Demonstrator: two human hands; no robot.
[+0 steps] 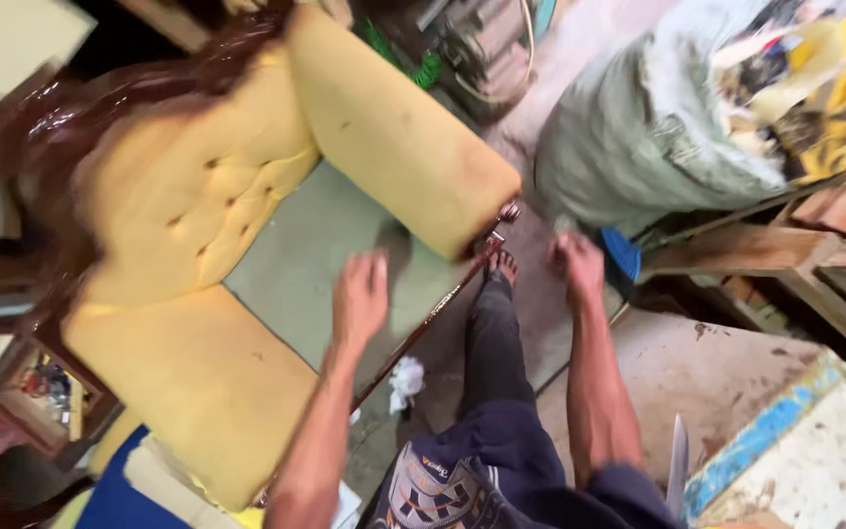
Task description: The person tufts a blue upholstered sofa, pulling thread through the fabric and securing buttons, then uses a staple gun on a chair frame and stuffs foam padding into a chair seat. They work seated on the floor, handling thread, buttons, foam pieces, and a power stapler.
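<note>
We see a yellow tufted armchair (pixel 247 245) with bare seat board under our spread left hand (pixel 361 294); right hand (pixel 578 264) blurred, empty, fingers hard to read

Bare grey concrete floor (pixel 560 323): carries unupholstered yellow foam armchair frame with dark wooden trim (pixel 247 255), crumpled white paper scrap (pixel 405 380), bulging grey woven sack (pixel 648 127), person's bare foot (pixel 501 266)

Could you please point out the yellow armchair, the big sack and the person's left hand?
Yellow armchair (pixel 203 181), head view, on its buttoned backrest.
Big sack (pixel 648 127), head view, on its grey side.
Left hand (pixel 361 297), head view, on its back.
</note>
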